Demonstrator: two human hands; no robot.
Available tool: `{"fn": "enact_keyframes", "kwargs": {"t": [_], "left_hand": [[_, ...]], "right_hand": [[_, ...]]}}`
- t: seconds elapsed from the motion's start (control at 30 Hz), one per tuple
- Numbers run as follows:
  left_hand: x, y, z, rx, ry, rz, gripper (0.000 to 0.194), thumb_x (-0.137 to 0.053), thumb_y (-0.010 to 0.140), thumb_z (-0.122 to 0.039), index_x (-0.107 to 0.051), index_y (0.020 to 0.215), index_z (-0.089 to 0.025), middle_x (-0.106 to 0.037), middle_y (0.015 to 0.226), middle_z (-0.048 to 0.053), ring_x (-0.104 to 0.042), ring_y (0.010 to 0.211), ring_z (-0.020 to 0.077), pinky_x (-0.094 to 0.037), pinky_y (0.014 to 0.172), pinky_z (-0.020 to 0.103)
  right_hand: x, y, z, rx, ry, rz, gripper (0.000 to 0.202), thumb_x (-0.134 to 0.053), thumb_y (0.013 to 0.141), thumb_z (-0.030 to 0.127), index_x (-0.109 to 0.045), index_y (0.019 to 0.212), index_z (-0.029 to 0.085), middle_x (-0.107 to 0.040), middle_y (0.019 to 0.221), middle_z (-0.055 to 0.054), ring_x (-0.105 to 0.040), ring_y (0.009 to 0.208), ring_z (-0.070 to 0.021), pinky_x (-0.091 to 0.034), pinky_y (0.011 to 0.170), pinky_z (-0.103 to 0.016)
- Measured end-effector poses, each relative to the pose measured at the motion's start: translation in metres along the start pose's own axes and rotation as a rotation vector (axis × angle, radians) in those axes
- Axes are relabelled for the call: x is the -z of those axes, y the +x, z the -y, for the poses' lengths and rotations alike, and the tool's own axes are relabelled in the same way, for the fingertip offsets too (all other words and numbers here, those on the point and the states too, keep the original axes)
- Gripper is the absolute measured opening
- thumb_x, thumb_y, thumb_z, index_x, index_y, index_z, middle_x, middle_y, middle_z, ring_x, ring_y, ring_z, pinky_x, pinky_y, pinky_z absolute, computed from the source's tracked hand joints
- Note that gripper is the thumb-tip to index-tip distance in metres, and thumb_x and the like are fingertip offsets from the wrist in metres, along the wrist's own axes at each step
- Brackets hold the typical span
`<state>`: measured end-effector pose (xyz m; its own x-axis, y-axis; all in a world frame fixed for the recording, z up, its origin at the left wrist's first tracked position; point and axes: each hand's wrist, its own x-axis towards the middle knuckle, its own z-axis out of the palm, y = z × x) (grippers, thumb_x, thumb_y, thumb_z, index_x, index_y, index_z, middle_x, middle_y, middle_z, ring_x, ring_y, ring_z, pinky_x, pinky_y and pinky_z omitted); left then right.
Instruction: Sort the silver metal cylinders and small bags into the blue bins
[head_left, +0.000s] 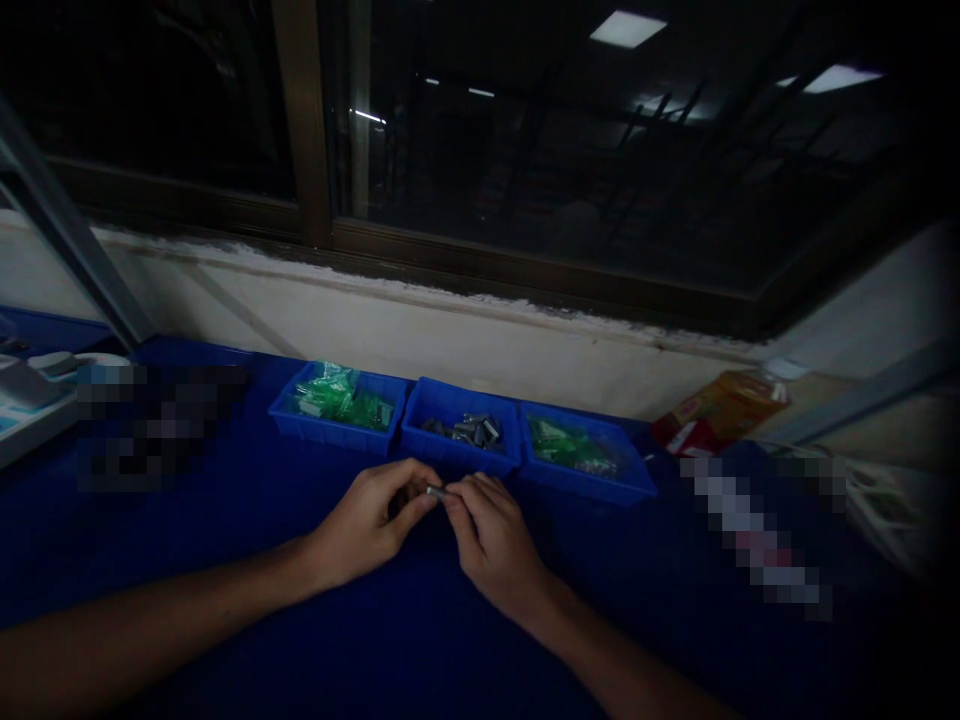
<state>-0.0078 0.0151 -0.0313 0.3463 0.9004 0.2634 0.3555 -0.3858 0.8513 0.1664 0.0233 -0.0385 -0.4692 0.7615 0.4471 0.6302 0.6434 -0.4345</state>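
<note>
Two dark panes of a framed window [547,170] take up most of the upper part of our view, with lit ceiling panels showing in the glass. Below, we have a broad blue table [337,640] reaching to a pale wall [420,325] under the sill. Our bare forearms come in over it from both sides, and our left hand [367,525] and right hand [499,550] meet near the middle.

Three blue trays stand in a row beyond our hands, along the wall: a left tray [330,430], a middle tray [457,455] and a right tray [592,486]. At the far left we see part of a white object [34,405], too dim to name. Right of the row, a tilted bottle [739,405] of amber liquid lies near the wall, beside something red. Pixelated patches hide what lies at either side.

Green packets [337,395] fill the left tray, and more green material [566,445] lies in the right one. Loose metal pieces [480,430] lie in the middle one. Smallest is the short metal piece [437,492] between our hands, just in front of the middle tray: our right thumb and fingers are clamped on one end, our left thumb and forefinger on the other.
</note>
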Motion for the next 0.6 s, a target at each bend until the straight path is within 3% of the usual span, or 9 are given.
{"fn": "enact_keyframes", "kwargs": {"t": [0.17, 0.3, 0.4, 0.5, 0.6], "left_hand": [[0.002, 0.001, -0.003, 0.037, 0.059, -0.001, 0.025, -0.043, 0.088, -0.035, -0.058, 0.082, -0.015, -0.061, 0.073, 0.000, -0.055, 0.065, 0.0114, -0.040, 0.060, 0.023], [0.002, 0.001, -0.003, 0.048, 0.133, 0.000, 0.036, -0.038, 0.089, -0.039, -0.054, 0.068, -0.015, -0.051, 0.059, -0.003, -0.047, 0.054, 0.0095, -0.034, 0.052, 0.022], [0.001, 0.001, -0.003, 0.000, 0.153, -0.029, 0.037, -0.034, 0.091, -0.036, -0.052, 0.067, -0.015, -0.051, 0.061, -0.002, -0.048, 0.059, 0.0103, -0.037, 0.058, 0.023], [0.001, 0.001, -0.002, -0.057, 0.167, -0.054, 0.029, -0.036, 0.091, -0.033, -0.055, 0.077, -0.016, -0.054, 0.073, 0.001, -0.053, 0.070, 0.0128, -0.042, 0.067, 0.026], [0.001, 0.000, -0.001, -0.092, 0.185, -0.106, 0.021, -0.040, 0.089, -0.033, -0.054, 0.091, -0.017, -0.054, 0.093, 0.005, -0.054, 0.083, 0.0152, -0.045, 0.077, 0.030]], "right_hand": [[0.002, -0.001, 0.006, 0.012, -0.041, -0.043, 0.013, -0.047, 0.085, 0.027, -0.056, 0.089, 0.018, -0.063, 0.080, -0.004, -0.056, 0.076, -0.0164, -0.041, 0.071, -0.032], [0.004, -0.003, 0.009, 0.071, -0.079, -0.069, 0.013, -0.046, 0.085, 0.023, -0.057, 0.079, 0.019, -0.064, 0.073, -0.004, -0.057, 0.070, -0.0160, -0.041, 0.067, -0.031], [0.007, 0.002, 0.004, 0.073, -0.097, -0.163, 0.013, -0.046, 0.084, 0.025, -0.058, 0.082, 0.019, -0.065, 0.074, -0.004, -0.059, 0.070, -0.0158, -0.043, 0.068, -0.030], [0.013, 0.015, -0.006, -0.085, -0.214, -0.289, 0.019, -0.045, 0.085, 0.031, -0.058, 0.091, 0.019, -0.066, 0.074, -0.005, -0.062, 0.068, -0.0162, -0.045, 0.067, -0.029], [0.022, 0.023, -0.012, -0.313, -0.431, -0.238, 0.033, -0.045, 0.084, 0.042, -0.055, 0.105, 0.018, -0.066, 0.066, -0.005, -0.062, 0.056, -0.0187, -0.043, 0.054, -0.029]]}}
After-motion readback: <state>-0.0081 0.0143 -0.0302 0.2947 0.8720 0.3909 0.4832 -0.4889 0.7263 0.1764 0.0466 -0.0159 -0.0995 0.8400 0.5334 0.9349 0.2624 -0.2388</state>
